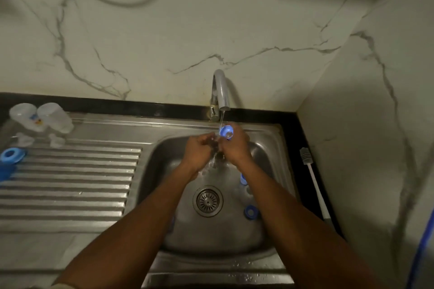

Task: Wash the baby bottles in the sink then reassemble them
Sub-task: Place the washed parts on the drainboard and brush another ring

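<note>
Grips one blue ring [226, 131] in right hand [234, 148]; left hand [199, 151] fingers curled, grasp unclear. In sink [211, 263], two rings [251, 211]; drainboard's [70, 195] far-left corner, two bottles [55, 117].

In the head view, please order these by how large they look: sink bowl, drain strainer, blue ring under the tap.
1. sink bowl
2. drain strainer
3. blue ring, held in the right hand; nearer the camera, yet clearly smallest
</note>
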{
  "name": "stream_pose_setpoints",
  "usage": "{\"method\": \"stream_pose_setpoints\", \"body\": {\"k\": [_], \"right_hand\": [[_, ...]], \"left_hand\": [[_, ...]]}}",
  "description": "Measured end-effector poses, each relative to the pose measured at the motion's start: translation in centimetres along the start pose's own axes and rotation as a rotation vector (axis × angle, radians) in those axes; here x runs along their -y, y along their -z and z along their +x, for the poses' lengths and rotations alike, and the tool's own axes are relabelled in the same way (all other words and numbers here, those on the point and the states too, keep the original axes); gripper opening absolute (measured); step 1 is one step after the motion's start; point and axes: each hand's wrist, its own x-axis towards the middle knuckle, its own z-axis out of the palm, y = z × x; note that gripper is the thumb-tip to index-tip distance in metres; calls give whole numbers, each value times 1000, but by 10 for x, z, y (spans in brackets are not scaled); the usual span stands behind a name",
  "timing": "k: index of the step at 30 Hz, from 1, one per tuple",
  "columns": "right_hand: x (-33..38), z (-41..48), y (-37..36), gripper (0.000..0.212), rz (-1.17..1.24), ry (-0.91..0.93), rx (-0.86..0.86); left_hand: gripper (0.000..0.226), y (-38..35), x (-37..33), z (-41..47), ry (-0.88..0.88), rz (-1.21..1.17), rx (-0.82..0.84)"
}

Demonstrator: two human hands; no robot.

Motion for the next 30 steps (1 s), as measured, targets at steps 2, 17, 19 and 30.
{"method": "stream_pose_setpoints", "body": {"k": [2, 17, 19, 30], "right_hand": [[5, 0, 4, 11, -304, 89, 155], [5, -106, 14, 21, 233, 408, -48], [-60, -115, -19, 16, -113, -217, 445], [117, -128, 73, 54, 121, 631, 116]], "left_hand": [[38, -1, 2, -14, -41, 80, -2], [39, -19, -5, -120, -469, 255, -204], [39, -18, 43, -125, 200, 340, -171], [53, -32, -92, -152, -759, 142, -514]]}}
